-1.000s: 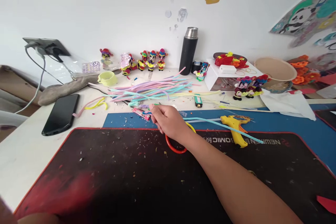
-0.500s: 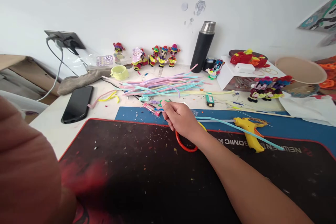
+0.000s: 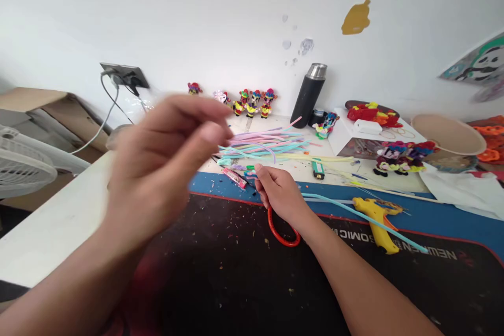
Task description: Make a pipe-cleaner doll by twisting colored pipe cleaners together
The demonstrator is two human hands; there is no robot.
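Observation:
My left hand (image 3: 157, 163) hangs blurred in the air over the mat's left side. Its fingers are loosely bent with the thumb a little apart, and nothing shows between them. Farther ahead, my right hand (image 3: 280, 191) is closed, with a bit of blue fuzzy stem poking out past the thumb. A light blue pipe cleaner (image 3: 354, 210) trails from behind this hand to the right, across the glue gun. Beneath the right hand a red loop handle (image 3: 284, 239) lies on the mat; the rest of that tool is hidden.
Pastel pipe cleaners (image 3: 268, 142) lie piled behind my hands. A yellow glue gun (image 3: 380, 223) rests on the black mat (image 3: 244, 283). Behind stand a black thermos (image 3: 309, 97), several small fuzzy figures (image 3: 252, 105) and a white box (image 3: 350, 142). A white fan (image 3: 23, 163) stands left.
My left hand has come up from the lower left, near the camera, to over the mat. The right hand keeps its grip by the red loop. The view has shifted left and upward.

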